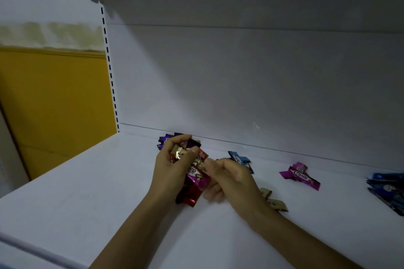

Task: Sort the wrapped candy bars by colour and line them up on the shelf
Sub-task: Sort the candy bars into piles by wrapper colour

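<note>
My left hand (172, 164) grips a mixed bunch of candy bars (192, 190) in red, magenta and gold wrappers above the white shelf (87, 192). My right hand (227, 179) pinches a gold bar (200, 162) at the top of that bunch. Dark purple bars (164, 138) lie behind my left hand by the back wall. Light blue bars (239, 159) sit behind my right hand. A magenta pile (300, 174) lies to the right. Gold bars (274, 202) are partly hidden under my right wrist. Dark blue bars (388, 190) lie at the right edge.
The shelf's white back panel (240, 83) rises just behind the piles. A slotted upright (109, 61) stands at the left rear corner, with a yellow wall (54, 105) beyond it. The shelf's front lip (32, 249) runs along the lower left.
</note>
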A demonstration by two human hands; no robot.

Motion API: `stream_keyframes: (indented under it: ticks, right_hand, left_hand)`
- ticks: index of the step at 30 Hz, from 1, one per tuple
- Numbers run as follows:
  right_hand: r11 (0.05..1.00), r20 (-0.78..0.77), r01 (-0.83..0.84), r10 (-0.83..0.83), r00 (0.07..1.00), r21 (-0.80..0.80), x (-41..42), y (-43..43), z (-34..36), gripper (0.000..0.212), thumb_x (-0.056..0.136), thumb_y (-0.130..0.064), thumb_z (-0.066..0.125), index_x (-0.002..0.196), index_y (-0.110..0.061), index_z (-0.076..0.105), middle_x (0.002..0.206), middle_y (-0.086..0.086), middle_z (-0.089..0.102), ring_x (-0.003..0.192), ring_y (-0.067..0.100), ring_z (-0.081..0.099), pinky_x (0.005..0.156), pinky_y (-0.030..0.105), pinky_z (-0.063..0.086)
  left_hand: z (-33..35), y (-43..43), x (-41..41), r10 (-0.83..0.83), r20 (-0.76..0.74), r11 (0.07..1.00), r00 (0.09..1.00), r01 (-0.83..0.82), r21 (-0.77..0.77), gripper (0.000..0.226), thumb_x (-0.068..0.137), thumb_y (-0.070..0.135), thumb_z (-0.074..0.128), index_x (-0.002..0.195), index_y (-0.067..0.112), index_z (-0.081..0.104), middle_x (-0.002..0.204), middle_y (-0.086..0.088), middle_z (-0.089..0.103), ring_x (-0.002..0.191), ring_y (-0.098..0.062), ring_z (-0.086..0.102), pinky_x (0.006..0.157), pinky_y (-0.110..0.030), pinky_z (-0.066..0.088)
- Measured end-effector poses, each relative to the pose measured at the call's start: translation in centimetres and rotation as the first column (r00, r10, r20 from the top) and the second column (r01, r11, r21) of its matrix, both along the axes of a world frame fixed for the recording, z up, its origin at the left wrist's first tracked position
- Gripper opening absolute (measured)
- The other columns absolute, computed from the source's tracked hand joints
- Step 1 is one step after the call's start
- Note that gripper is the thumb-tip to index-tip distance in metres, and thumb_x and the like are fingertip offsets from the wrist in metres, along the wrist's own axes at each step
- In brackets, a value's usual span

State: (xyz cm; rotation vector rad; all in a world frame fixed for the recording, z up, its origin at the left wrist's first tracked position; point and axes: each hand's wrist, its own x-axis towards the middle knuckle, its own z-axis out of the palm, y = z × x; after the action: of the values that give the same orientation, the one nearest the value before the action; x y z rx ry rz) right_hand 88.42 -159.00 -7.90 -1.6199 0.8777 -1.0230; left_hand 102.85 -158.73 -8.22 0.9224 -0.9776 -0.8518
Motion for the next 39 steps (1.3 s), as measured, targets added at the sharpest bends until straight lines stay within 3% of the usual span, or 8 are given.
stream_keyframes:
  ticks: [5, 19, 24, 27, 30, 33, 36, 39]
  right_hand:
    - [0.996, -0.006, 0.076, -0.076, 0.997, -0.043, 0.0, -0.3, 0.1, 0.008, 0.084, -0.010, 0.069, 0.083, -0.010, 0.061, 0.060, -0.002, 0.069, 0.052, 0.011, 0.065, 0.053, 0.021, 0.050]
    - [0.945, -0.077, 0.327, -0.328, 0.942, -0.027, -5.7, -4.8, 2.7, 0.006, 0.087, -0.006, 0.064, 0.086, -0.011, 0.067, 0.065, -0.002, 0.070, 0.048, 0.006, 0.060, 0.047, 0.015, 0.047]
    - [0.756, -0.375, 0.602, -0.651, 0.659, -0.255, -12.9, -8.5, 2.2, 0.009, 0.086, -0.017, 0.066, 0.078, -0.019, 0.069, 0.088, 0.007, 0.071, 0.080, 0.024, 0.065, 0.081, 0.039, 0.053]
    - [0.713, -0.659, 0.598, -0.652, 0.374, -0.366, -15.2, -9.1, 0.5, 0.013, 0.087, -0.029, 0.063, 0.075, -0.025, 0.067, 0.089, 0.004, 0.070, 0.085, 0.026, 0.062, 0.088, 0.035, 0.041]
    - [0.689, -0.703, 0.515, -0.679, 0.211, -0.510, -15.1, -9.2, -0.2, 0.013, 0.083, -0.029, 0.067, 0.074, -0.024, 0.060, 0.087, 0.001, 0.067, 0.084, 0.022, 0.059, 0.087, 0.034, 0.033]
    - [0.673, -0.479, 0.503, -0.740, 0.473, -0.542, -13.1, -8.5, 0.3, 0.017, 0.084, -0.029, 0.069, 0.077, -0.019, 0.057, 0.085, 0.002, 0.064, 0.078, 0.018, 0.059, 0.075, 0.031, 0.043]
    - [0.915, -0.238, 0.353, -0.394, 0.888, -0.197, -8.1, -5.5, 2.4, 0.035, 0.077, -0.054, 0.063, 0.083, -0.019, 0.063, 0.077, -0.004, 0.066, 0.066, 0.002, 0.062, 0.061, 0.021, 0.047]
    - [0.997, -0.112, 0.057, -0.062, 0.992, -0.054, -4.1, -3.1, 2.8, 0.032, 0.072, -0.047, 0.070, 0.093, -0.023, 0.068, 0.079, -0.003, 0.073, 0.063, 0.006, 0.067, 0.057, 0.015, 0.049]
  left_hand:
    - [-0.3, -0.1, -0.3, -0.127, 0.018, 0.991, 0.992, 0.126, 0.052, 0.035, 0.071, 0.024, 0.073, 0.106, 0.024, 0.066, 0.097, -0.010, 0.071, 0.087, -0.026, 0.070, 0.079, -0.040, 0.058]
    - [-0.3, -0.1, -0.4, -0.164, 0.004, 0.978, 0.986, 0.162, 0.135, 0.021, 0.087, 0.001, 0.062, 0.099, 0.017, 0.068, 0.088, -0.003, 0.075, 0.067, -0.018, 0.068, 0.052, -0.024, 0.053]
    - [-0.1, 0.0, -0.4, -0.143, -0.025, 0.976, 0.989, 0.145, 0.160, 0.020, 0.088, 0.002, 0.062, 0.099, 0.018, 0.068, 0.085, -0.002, 0.075, 0.062, -0.019, 0.064, 0.048, -0.024, 0.052]
    - [0.0, 0.1, -0.5, -0.147, -0.020, 0.974, 0.989, 0.148, 0.169, 0.022, 0.088, 0.001, 0.061, 0.100, 0.018, 0.068, 0.086, -0.001, 0.075, 0.065, -0.021, 0.065, 0.051, -0.025, 0.054]
    - [0.1, 0.1, -0.5, -0.145, -0.017, 0.974, 0.989, 0.145, 0.172, 0.023, 0.088, 0.002, 0.062, 0.101, 0.019, 0.069, 0.087, 0.001, 0.075, 0.066, -0.019, 0.067, 0.052, -0.026, 0.054]
    - [0.1, 0.2, -0.5, -0.161, 0.012, 0.973, 0.987, 0.157, 0.172, 0.023, 0.087, 0.003, 0.063, 0.101, 0.021, 0.069, 0.089, 0.001, 0.074, 0.072, -0.019, 0.070, 0.052, -0.027, 0.053]
    - [0.1, 0.4, -0.7, -0.216, 0.058, 0.968, 0.975, 0.207, 0.142, 0.024, 0.087, 0.000, 0.062, 0.102, 0.017, 0.068, 0.090, -0.001, 0.074, 0.071, -0.015, 0.070, 0.050, -0.022, 0.051]
    - [0.0, 0.5, -0.9, -0.253, 0.104, 0.964, 0.962, 0.242, 0.109, 0.025, 0.086, -0.003, 0.062, 0.103, 0.015, 0.067, 0.087, -0.004, 0.073, 0.066, -0.016, 0.067, 0.052, -0.023, 0.053]
